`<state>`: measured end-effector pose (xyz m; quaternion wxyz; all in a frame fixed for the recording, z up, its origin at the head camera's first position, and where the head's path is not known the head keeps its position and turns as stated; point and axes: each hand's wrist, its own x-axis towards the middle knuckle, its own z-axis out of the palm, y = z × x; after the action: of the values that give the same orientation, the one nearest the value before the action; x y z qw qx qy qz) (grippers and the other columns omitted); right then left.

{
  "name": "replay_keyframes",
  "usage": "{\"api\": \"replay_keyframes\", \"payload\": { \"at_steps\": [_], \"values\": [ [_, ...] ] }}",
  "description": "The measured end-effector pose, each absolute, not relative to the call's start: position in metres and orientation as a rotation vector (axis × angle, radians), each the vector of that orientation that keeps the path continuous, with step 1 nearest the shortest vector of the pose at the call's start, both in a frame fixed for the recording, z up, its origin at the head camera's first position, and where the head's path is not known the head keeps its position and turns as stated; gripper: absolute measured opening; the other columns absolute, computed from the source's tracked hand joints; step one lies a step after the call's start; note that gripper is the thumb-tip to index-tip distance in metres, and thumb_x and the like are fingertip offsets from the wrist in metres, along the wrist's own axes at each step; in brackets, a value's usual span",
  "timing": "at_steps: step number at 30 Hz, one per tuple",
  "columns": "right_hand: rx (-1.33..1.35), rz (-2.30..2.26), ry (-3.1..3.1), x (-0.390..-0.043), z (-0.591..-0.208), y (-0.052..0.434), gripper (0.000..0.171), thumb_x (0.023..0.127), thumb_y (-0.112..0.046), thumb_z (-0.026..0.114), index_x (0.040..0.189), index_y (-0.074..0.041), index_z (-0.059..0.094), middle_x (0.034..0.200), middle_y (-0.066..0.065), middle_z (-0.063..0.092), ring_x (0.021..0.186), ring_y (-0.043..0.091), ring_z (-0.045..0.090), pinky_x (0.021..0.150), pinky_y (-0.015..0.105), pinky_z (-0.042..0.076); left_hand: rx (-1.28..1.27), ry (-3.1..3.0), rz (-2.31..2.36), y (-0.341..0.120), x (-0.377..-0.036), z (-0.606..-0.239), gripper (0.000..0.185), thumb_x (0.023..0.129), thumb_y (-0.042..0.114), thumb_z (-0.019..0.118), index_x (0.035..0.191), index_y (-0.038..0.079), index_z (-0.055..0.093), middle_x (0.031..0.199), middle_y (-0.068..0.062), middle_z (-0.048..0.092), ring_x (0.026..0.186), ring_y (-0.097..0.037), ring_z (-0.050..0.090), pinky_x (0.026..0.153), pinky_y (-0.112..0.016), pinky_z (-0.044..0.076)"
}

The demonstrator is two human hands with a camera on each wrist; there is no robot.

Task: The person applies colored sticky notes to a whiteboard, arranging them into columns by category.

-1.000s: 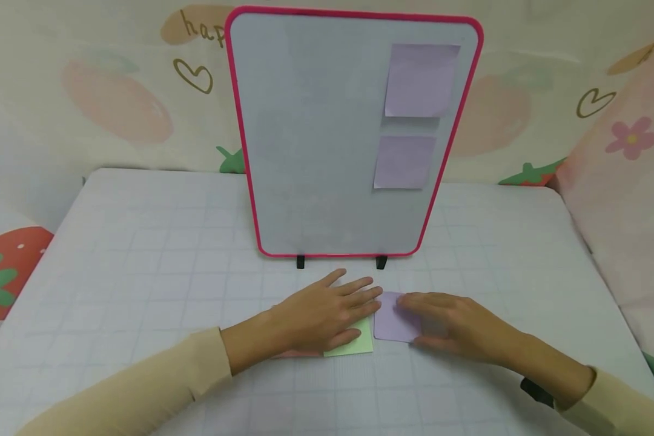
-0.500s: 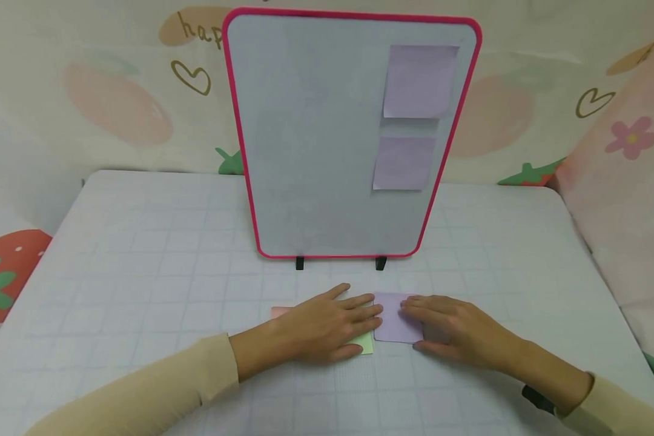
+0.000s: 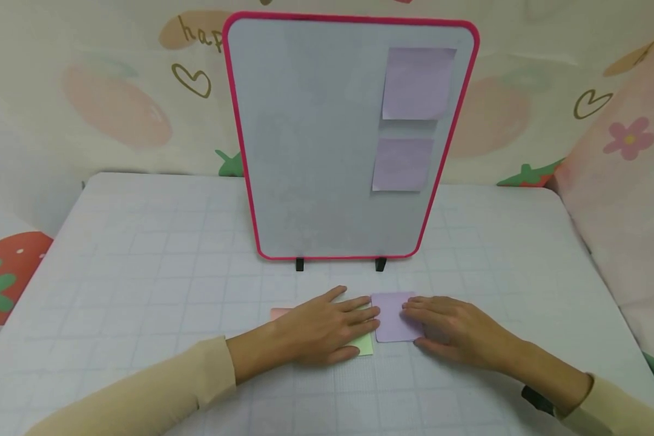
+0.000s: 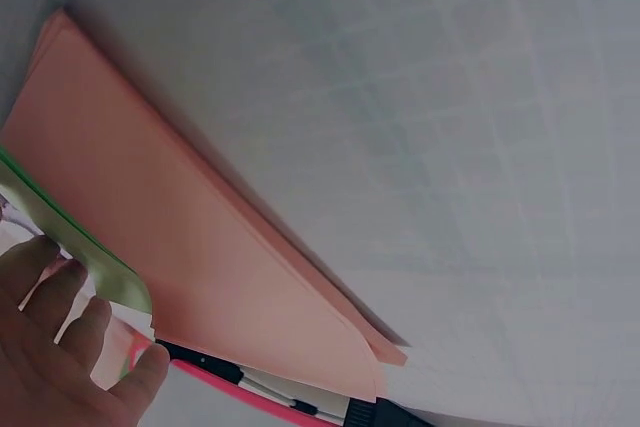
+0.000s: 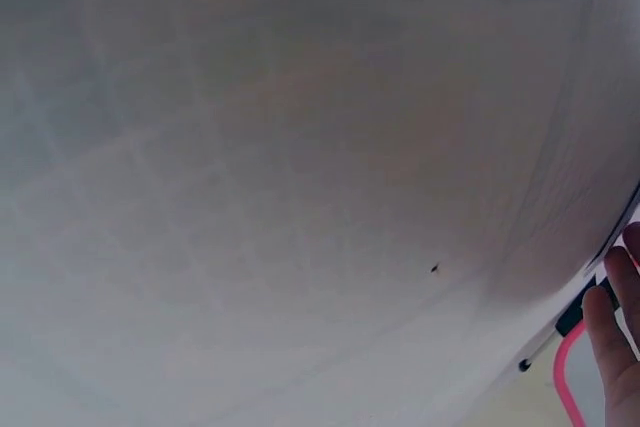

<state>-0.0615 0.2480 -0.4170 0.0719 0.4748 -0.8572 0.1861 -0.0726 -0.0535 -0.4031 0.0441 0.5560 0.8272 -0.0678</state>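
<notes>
A pink-framed whiteboard [image 3: 327,151] stands upright on the table, with two purple sticky notes [image 3: 418,83] on its right side. In front of it my left hand [image 3: 327,324] lies flat with straight fingers on a green note pad [image 3: 364,345] and a pink note pad [image 3: 279,313]. The left wrist view shows the pink pad [image 4: 190,257] and a green pad's edge [image 4: 90,257] beside my fingers [image 4: 50,347]. My right hand [image 3: 452,330] rests its fingertips on a purple note pad [image 3: 392,318], fingers loosely bent.
The table [image 3: 142,254] carries a white gridded cover. A fruit-patterned cloth hangs behind and a pink floral cushion [image 3: 627,181] sits at the right. The right wrist view shows mostly blurred tabletop [image 5: 300,197] and a sliver of the board frame [image 5: 568,377].
The purple pad has shifted slightly left and away under my right fingertips. My left hand has slid a little right, uncovering the pink pad's left corner.
</notes>
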Motion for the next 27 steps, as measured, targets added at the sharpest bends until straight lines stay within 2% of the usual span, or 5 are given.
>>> {"api": "replay_keyframes", "payload": {
  "at_steps": [13,19,27],
  "values": [
    [1.416,0.55,-2.647,-0.0609,-0.415,0.2482,0.032,0.083,-0.016,0.078,0.114,-0.008,0.073,0.119,0.003,0.071,0.108,0.019,0.069,0.087,0.044,0.056,1.687,2.531,-0.196,-0.0548,-0.0723,-0.4042,0.056,0.104,0.047,0.041,0.154,0.023,0.039,0.159,0.006,0.035,0.149,-0.014,0.025,0.118,-0.046,0.026],
    [1.454,0.522,-2.613,-0.0607,-0.4145,0.2491,0.032,0.081,-0.008,0.077,0.112,-0.006,0.074,0.118,0.005,0.072,0.108,0.021,0.068,0.088,0.045,0.056,1.67,2.523,-0.191,-0.0562,-0.0722,-0.4042,0.057,0.104,0.047,0.041,0.155,0.023,0.037,0.159,0.006,0.034,0.149,-0.015,0.025,0.118,-0.047,0.025],
    [1.429,0.507,-2.657,-0.0593,-0.4125,0.2494,0.035,0.077,-0.006,0.08,0.112,-0.007,0.075,0.115,0.003,0.073,0.107,0.02,0.069,0.089,0.044,0.056,1.676,2.553,-0.244,-0.0568,-0.0718,-0.4042,0.057,0.104,0.048,0.04,0.155,0.024,0.038,0.159,0.006,0.034,0.149,-0.015,0.026,0.118,-0.049,0.024]
  ]
}}
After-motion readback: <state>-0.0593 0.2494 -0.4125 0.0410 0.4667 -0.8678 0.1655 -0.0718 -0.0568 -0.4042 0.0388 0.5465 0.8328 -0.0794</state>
